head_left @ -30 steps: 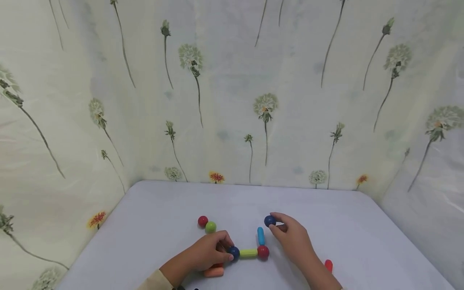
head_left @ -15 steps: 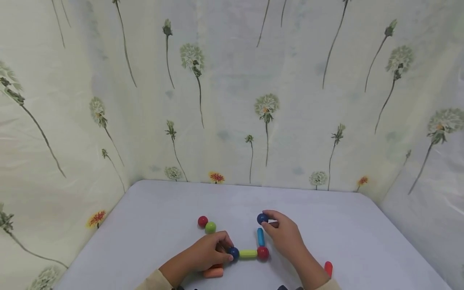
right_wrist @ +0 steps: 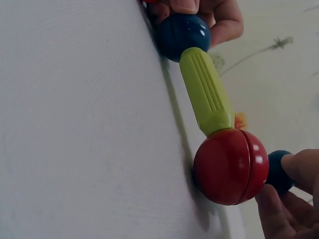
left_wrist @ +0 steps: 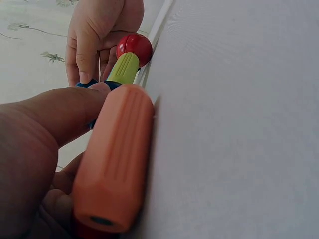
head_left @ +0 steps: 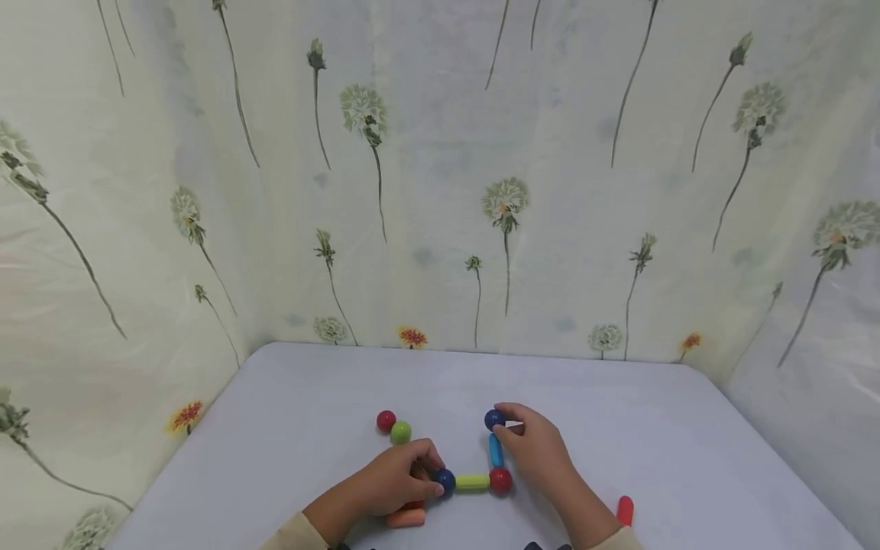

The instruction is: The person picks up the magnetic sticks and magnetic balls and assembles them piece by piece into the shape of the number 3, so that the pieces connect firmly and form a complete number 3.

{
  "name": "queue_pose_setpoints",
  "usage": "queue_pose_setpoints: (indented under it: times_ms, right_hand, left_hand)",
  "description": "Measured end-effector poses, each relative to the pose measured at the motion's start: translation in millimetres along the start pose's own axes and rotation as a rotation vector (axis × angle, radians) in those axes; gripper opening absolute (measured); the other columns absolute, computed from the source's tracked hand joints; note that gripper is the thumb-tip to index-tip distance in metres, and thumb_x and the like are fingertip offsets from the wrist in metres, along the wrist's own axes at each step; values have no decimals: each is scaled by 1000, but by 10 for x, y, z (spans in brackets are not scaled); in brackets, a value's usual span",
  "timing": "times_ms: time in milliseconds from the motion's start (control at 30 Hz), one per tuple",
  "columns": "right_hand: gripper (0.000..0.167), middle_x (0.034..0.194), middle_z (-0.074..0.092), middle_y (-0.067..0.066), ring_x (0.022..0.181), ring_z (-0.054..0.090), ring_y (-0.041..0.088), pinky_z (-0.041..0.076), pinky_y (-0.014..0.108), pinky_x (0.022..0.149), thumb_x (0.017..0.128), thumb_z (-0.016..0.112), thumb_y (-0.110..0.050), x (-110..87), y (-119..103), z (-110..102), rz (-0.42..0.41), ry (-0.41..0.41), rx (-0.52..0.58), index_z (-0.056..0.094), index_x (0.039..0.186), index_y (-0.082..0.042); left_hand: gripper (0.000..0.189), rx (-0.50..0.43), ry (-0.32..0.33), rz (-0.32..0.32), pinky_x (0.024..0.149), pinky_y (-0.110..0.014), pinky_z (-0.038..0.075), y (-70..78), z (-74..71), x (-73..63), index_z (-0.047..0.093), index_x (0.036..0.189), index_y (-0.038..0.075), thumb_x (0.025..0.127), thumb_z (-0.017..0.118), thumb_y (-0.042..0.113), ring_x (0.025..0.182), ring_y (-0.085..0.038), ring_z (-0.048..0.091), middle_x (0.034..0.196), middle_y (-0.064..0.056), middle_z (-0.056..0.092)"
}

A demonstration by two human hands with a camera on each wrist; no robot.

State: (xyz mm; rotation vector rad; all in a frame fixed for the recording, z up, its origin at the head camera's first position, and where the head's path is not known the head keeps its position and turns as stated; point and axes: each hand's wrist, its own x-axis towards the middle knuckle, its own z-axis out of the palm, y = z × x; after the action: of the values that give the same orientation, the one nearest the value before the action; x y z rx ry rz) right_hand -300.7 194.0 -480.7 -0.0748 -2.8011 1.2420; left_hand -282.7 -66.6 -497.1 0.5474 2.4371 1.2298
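My left hand [head_left: 402, 480] pinches a dark blue ball [head_left: 444, 480] between thumb and fingers. From that ball a lime-green ribbed rod [head_left: 473, 482] runs right to a red ball [head_left: 500, 480]. A light blue rod [head_left: 496, 451] points away from the red ball toward the back of the table. At its far end my right hand [head_left: 539, 447] pinches a second dark blue ball [head_left: 494, 419], which sits right at the rod's tip. In the right wrist view the red ball [right_wrist: 232, 167] hides the light blue rod.
Beside the left hand lies an orange rod [head_left: 406, 518], large in the left wrist view. A loose red ball [head_left: 386, 421] and a green ball [head_left: 401, 432] sit behind that hand. A red rod [head_left: 625, 510] lies by the right forearm. A flowered curtain [head_left: 426, 191] hangs behind the white table [head_left: 309, 397].
The right hand has carried its blue ball leftward and then slightly nearer, onto the light blue rod's far end. My left hand has kept its grip and place.
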Motion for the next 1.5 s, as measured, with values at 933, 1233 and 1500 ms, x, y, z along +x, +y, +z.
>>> queue_pose_setpoints:
  times_ms: [933,1233,1500]
  right_hand:
    - [32,129,72,6,97,66,16,59,37,83,98,72,-20,49,109,72,-48,-55,49,71,130,-21]
    - [27,127,73,4,98,65,16,59,36,85,99,70,-20,69,175,110,-46,-48,43,73,125,-22]
    - [27,129,72,5,100,67,17,59,35,83,100,69,-20,42,208,122,-26,-40,53,72,127,-21]
  left_hand:
    - [21,0,12,-3,81,-30,52,52,1,-36,65,103,26,92,82,21,89,-15,63,96,8,69]
    - [21,8,17,-7,81,-32,53,50,20,-34,66,103,26,92,82,21,89,-15,63,96,8,70]
    - [20,-2,2,4,81,-31,52,21,33,-7,66,103,25,92,82,21,89,-15,63,96,8,69]
